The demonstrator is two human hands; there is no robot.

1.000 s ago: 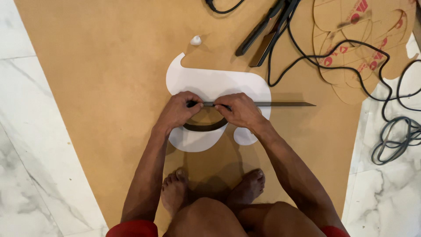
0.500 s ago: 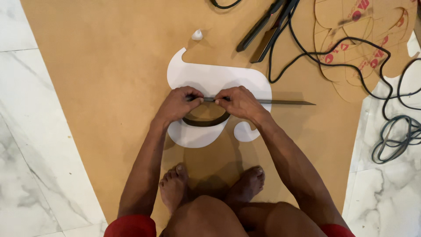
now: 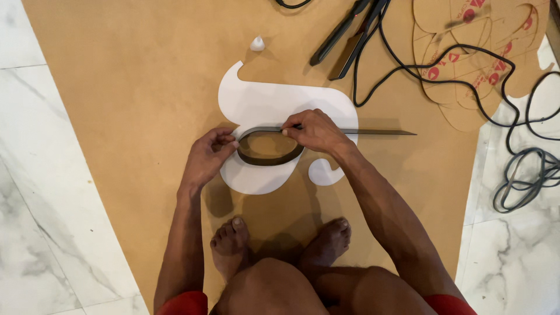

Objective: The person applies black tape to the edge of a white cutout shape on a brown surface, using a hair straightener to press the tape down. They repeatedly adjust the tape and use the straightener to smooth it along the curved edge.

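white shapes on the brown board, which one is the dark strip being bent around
The large white curved cutout under both hands; the dark strip loops along its inner opening. The small white cone sits apart, farther up the board, untouched.

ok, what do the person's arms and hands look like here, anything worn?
Both arms are bare from the shoulder edge of the frame down: no sleeves on the forearms. The left hand and right hand are bare too, with no gloves, rings, watch or wristbands visible. The only clothing in view is red fabric at the bottom edge. The feet are bare as well.
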